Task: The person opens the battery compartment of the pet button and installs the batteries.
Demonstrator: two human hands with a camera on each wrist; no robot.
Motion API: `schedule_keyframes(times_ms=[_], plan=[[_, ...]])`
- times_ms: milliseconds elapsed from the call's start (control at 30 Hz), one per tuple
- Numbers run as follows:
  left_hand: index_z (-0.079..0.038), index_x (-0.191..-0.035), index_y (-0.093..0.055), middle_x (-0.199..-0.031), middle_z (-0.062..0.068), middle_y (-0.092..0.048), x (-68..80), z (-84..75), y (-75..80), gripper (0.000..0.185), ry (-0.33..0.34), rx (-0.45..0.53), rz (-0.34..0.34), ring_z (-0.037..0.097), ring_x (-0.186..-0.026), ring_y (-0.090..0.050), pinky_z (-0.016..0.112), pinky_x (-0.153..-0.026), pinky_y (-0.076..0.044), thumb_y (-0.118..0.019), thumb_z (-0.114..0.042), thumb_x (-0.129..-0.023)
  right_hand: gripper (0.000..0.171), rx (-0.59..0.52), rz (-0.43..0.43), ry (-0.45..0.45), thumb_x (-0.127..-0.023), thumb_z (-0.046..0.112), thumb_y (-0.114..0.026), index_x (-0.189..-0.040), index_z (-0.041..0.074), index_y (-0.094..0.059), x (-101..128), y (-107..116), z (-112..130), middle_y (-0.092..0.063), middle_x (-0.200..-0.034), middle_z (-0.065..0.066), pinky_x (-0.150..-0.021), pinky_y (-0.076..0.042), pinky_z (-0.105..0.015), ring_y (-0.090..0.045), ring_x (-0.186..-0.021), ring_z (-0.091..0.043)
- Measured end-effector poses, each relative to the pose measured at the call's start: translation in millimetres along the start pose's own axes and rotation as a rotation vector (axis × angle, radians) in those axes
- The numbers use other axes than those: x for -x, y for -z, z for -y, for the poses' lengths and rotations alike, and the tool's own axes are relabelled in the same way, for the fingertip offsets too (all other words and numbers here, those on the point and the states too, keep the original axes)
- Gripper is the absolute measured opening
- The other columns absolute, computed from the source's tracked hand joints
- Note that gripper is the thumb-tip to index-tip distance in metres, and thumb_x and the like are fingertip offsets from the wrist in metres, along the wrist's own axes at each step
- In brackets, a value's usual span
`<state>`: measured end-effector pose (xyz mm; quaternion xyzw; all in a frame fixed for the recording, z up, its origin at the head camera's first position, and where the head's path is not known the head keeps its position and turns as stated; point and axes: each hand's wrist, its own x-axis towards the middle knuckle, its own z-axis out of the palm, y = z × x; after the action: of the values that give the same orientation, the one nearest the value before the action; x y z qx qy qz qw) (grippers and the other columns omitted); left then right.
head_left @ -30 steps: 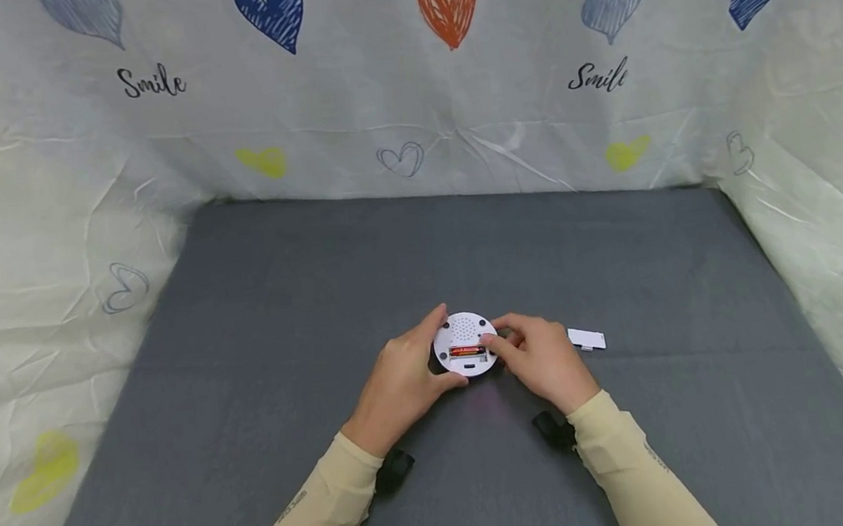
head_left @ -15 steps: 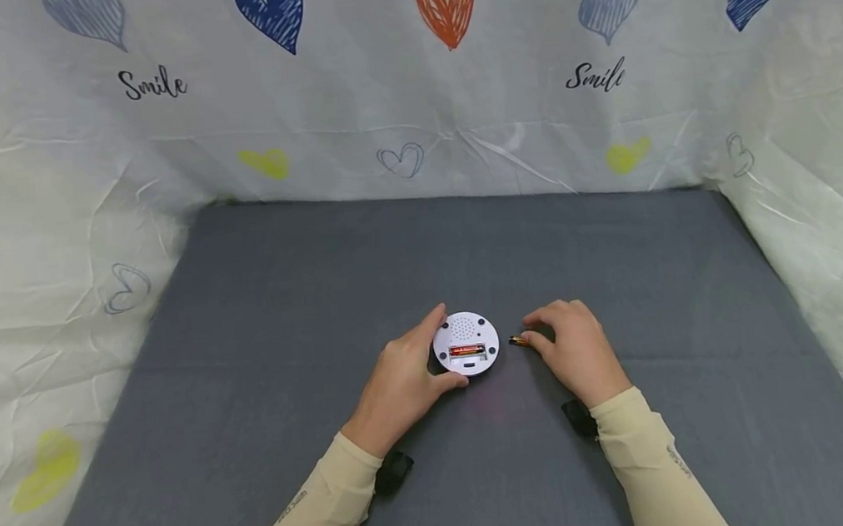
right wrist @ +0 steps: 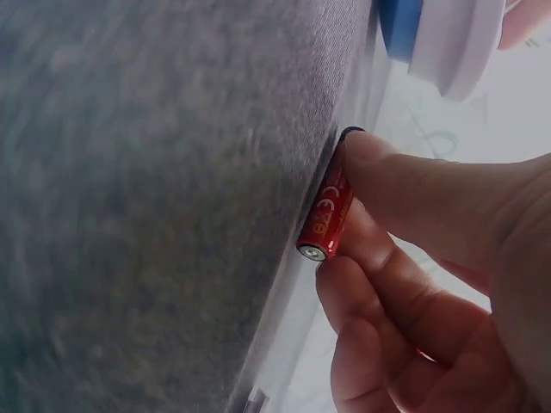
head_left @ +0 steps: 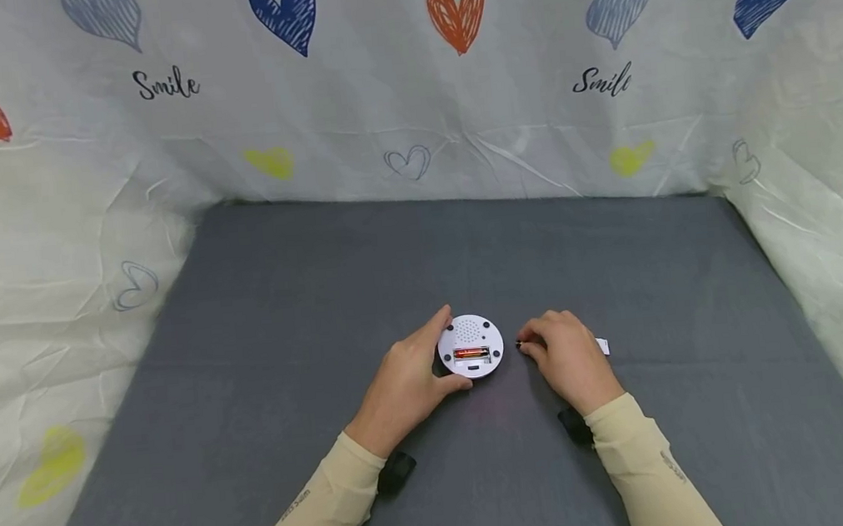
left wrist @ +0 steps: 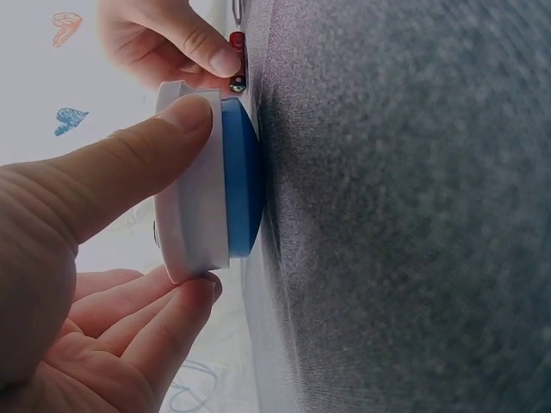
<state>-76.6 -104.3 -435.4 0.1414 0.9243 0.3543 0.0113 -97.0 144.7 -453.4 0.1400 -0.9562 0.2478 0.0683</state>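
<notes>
In the head view, a round white device (head_left: 468,331) lies with its perforated back and uncovered battery compartment upward. One red battery (head_left: 471,353) sits in that compartment. My left hand (head_left: 405,381) grips the device by its rim, thumb at the near side and fingers at the far side. Its blue domed underside (left wrist: 242,181) faces the table in the left wrist view. Just right of the device, my right hand (head_left: 569,359) pinches a second red battery (right wrist: 327,202) between thumb and fingers, low over the cloth. From above, mostly the battery's dark end shows.
A small white battery cover (head_left: 604,346) lies right of my right hand, partly hidden behind it. Grey cloth (head_left: 362,276) covers the table. A white sheet (head_left: 513,104) printed with hearts hangs at the back and sides.
My right hand has left the device and moved right with a battery, then lowered its fingers slightly and turned it. The left hand keeps its grip on the device. The camera view has shifted slightly.
</notes>
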Motion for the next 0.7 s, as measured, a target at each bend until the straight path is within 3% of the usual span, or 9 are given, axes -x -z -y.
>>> schedule_keyframes(times_ms=[267,533,700], plan=[[-0.009,-0.164,-0.047,-0.160,0.007,-0.060,0.2,0.2,-0.2,0.103,0.001,0.001,0.001,0.023,-0.144,-0.063,0.043,-0.116,-0.054,-0.101,-0.021,-0.077,0.009,0.010,-0.092,0.020,-0.093,0.011,-0.085,-0.101,0.012,-0.083,0,9,4,-0.075,-0.095,-0.005,-0.077,-0.055,-0.043,-0.065,-0.090,-0.026],[-0.008,-0.164,-0.046,-0.159,0.009,-0.061,-1.5,-0.6,0.7,0.103,-0.018,-0.010,-0.005,0.024,-0.142,-0.064,0.043,-0.113,-0.056,-0.101,-0.022,-0.077,0.012,-0.047,-0.140,0.199,-0.093,0.010,-0.086,-0.103,0.013,-0.082,-2,13,29,-0.074,-0.096,-0.002,-0.076,-0.052,-0.038,-0.062,-0.088,-0.022],[-0.008,-0.164,-0.045,-0.160,0.009,-0.060,-1.5,-0.8,0.4,0.103,-0.022,-0.011,-0.001,0.024,-0.141,-0.064,0.043,-0.112,-0.057,-0.100,-0.022,-0.078,0.012,-0.050,-0.142,0.235,-0.092,0.011,-0.087,-0.102,0.014,-0.081,-2,9,36,-0.073,-0.094,-0.001,-0.074,-0.051,-0.037,-0.061,-0.085,-0.021]])
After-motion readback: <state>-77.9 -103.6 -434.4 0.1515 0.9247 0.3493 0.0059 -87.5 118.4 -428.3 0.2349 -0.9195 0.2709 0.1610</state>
